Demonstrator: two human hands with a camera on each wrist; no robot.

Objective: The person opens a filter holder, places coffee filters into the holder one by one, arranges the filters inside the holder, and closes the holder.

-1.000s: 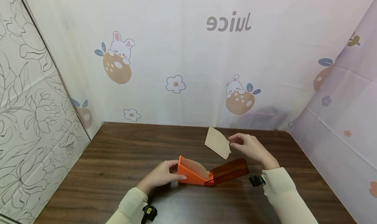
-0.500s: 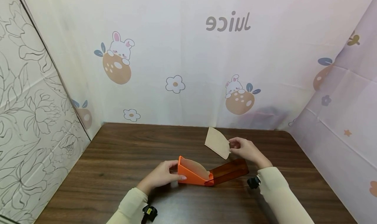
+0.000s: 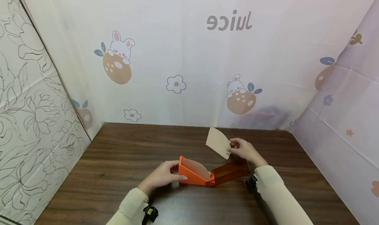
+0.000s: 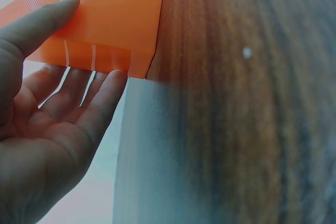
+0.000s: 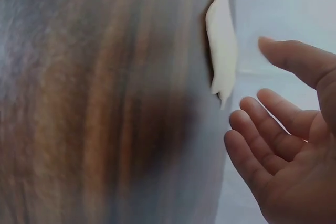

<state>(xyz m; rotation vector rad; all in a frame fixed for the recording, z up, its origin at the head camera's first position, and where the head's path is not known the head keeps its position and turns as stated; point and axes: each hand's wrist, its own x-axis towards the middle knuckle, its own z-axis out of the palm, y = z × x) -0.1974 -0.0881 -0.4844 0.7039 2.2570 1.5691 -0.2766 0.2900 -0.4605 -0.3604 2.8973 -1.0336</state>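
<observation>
An orange coffee filter holder stands on the table, with a tan paper filter upright inside it. Its brown see-through lid is swung out to the right. My left hand grips the holder's left end, thumb on the near side wall and fingers at the end face, as the left wrist view shows. Farther back lies a flat tan paper coffee filter. Beside its right edge is my right hand; in the right wrist view the loosely bent fingers and thumb stand apart from the filter.
The dark wood-grain table ends at a printed white curtain behind. More curtain hangs at the left and right sides. The swung-out lid lies just below my right hand and wrist in the head view.
My right hand has moved slightly left and nearer, its fingers now overlapping the flat filter's edge in the head view. The left hand and holder have stayed put.
</observation>
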